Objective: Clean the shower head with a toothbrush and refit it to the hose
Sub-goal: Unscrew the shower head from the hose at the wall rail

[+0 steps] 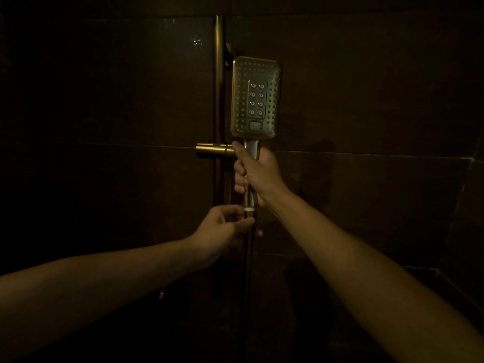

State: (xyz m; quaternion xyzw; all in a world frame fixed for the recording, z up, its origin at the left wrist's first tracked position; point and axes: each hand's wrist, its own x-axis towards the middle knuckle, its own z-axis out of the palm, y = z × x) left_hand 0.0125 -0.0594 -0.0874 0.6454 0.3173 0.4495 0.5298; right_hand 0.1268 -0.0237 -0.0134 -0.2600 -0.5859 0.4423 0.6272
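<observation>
A dark tiled wall (366, 87) carries the fittings. A brass-coloured vertical rail (219, 82) runs down it, left of centre, fixed to the wall by a small bracket (229, 49) near its top. A round slider holder (213, 151) sits across the rail about halfway down, its barrel lying level and reaching to the right. Horizontal grout lines cross the wall at the holder's height. At the right the wall meets a second tiled face in a corner. The light is too dim to show the floor.

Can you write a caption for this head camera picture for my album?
Right hand holds the shower head upright while left hand pinches the hose nut.
</observation>
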